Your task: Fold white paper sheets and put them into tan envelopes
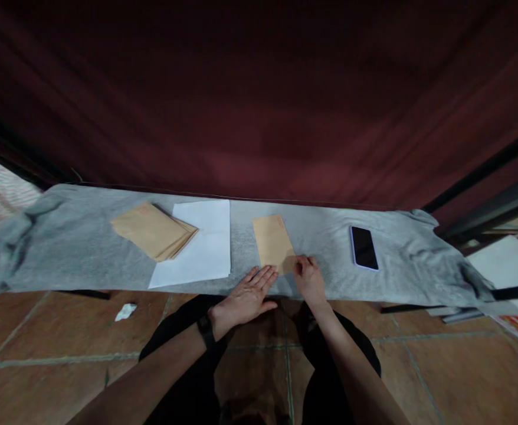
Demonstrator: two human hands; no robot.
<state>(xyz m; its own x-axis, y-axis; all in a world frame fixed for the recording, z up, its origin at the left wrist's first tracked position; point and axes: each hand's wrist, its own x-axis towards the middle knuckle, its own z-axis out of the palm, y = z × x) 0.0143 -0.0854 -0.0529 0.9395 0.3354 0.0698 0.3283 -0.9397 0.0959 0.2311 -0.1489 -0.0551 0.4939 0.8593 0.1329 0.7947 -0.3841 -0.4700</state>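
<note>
Left hand [249, 298] flat, right hand [311, 283] curled, grip unclear, both at envelope [273, 239], contents hidden

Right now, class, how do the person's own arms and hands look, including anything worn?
The left hand and right hand are gloveless; the forearms show no sleeves. A black wristband, perhaps a watch, circles the left wrist; nothing is visible on the right wrist.

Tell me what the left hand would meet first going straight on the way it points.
Most likely the brown paper envelope: the left hand has its fingers right at the envelope's near end, though this single view leaves exact contact and depth unclear.
</note>
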